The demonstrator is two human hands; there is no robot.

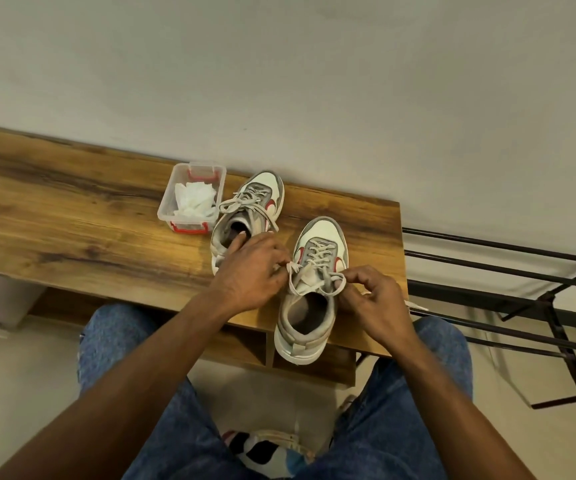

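Head view, nearest first: what do the 2 hands have?

Past the jeans (400,427), both hold the lace (293,289) of the near sneaker (300,341). The left hand (250,271) pinches 1 end with curled fingers, while its straight forefinger lies over the opening of the second sneaker (262,199). The right hand (371,303) pinches the other end between thumb and curled fingers.

Where does that sneaker stand?

At the near right corner of the wooden surface (72,209), upright. Its toe points toward the far edge and its heel overhangs the near edge.

And farther back?

The second sneaker stands to its left, closer to the far edge, with its laces loose. Just beside it, at the far edge, is a clear plastic box (168,199) holding crumpled white tissue (194,199).
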